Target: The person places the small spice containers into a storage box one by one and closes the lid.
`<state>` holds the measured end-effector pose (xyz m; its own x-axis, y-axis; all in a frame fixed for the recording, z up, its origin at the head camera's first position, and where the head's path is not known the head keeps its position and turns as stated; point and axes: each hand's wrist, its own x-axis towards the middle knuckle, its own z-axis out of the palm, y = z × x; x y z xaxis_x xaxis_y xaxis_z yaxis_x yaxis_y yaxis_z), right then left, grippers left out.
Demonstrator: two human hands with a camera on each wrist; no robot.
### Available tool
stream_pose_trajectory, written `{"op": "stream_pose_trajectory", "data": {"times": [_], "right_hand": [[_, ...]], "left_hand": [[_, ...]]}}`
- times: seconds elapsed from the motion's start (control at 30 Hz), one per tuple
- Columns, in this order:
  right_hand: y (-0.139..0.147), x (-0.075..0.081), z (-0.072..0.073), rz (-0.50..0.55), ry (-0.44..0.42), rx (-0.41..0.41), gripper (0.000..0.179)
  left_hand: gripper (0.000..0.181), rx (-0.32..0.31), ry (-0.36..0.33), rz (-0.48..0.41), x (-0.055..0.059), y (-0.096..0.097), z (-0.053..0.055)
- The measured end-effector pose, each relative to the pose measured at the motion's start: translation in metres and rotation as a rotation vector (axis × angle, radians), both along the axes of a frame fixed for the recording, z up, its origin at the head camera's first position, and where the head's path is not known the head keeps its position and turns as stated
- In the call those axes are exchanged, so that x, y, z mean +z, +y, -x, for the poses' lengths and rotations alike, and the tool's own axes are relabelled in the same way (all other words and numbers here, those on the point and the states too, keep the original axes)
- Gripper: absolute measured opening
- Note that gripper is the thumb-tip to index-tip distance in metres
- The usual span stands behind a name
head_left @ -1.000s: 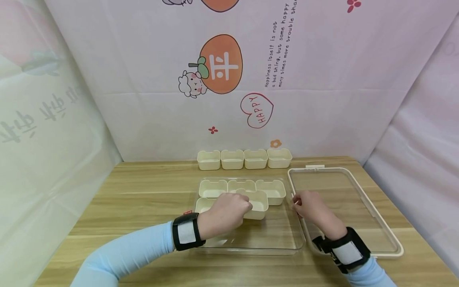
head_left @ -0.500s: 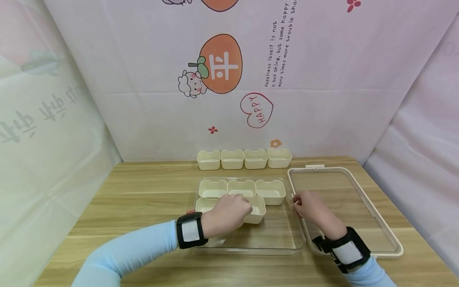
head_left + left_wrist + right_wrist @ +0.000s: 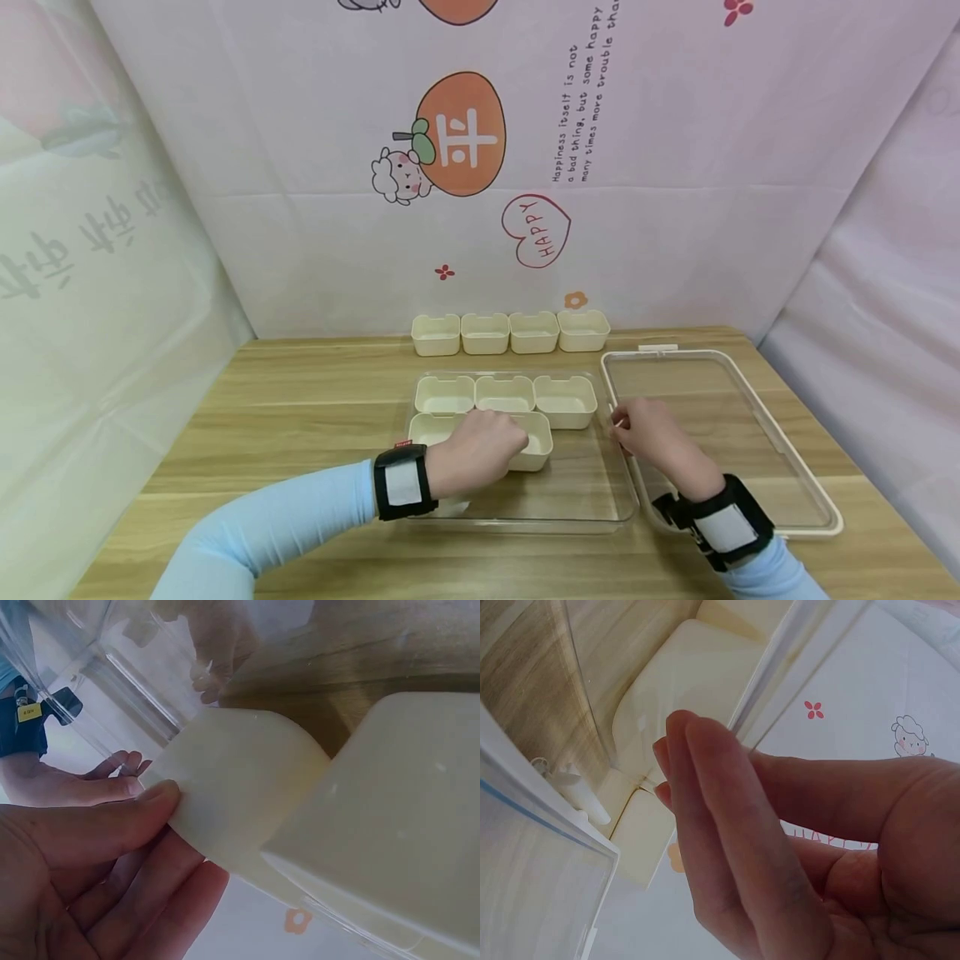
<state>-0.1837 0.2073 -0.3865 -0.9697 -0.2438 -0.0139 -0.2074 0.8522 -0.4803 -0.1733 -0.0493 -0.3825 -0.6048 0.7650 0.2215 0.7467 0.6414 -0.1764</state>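
Note:
My left hand (image 3: 480,454) pinches a small cream bin (image 3: 536,442) by its rim, thumb on the outer wall and fingers inside, as the left wrist view shows. That bin (image 3: 232,780) stands low inside a clear shallow box (image 3: 517,527), beside another cream bin (image 3: 427,427) partly covered by the hand. Behind them, three more cream bins (image 3: 566,400) form a row along the box's far side. At the box's right wall, my right hand (image 3: 660,442) pinches the rim between thumb and fingertips; in the right wrist view these fingers (image 3: 720,750) overlap the clear wall.
Several matching cream bins (image 3: 533,332) line up at the table's back edge against the printed cloth (image 3: 300,208). A clear lid (image 3: 731,433) with a white frame lies right of the box, under the right forearm. The wooden table (image 3: 300,400) extends to the left.
My left hand has lowered the cream bin and shifted it slightly left and nearer, against its neighbour in the front row. The right hand has stayed at the box's rim.

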Motion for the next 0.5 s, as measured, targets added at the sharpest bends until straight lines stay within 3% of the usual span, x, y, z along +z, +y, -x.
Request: {"op": "stream_pose_trajectory", "data": {"times": [0.5], "right_hand": [[0.0001,-0.0003,0.0000,0.010,-0.005,0.004,0.012]], "left_hand": [[0.030,0.021,0.004,0.067,-0.0023,-0.0021,-0.0025]]}}
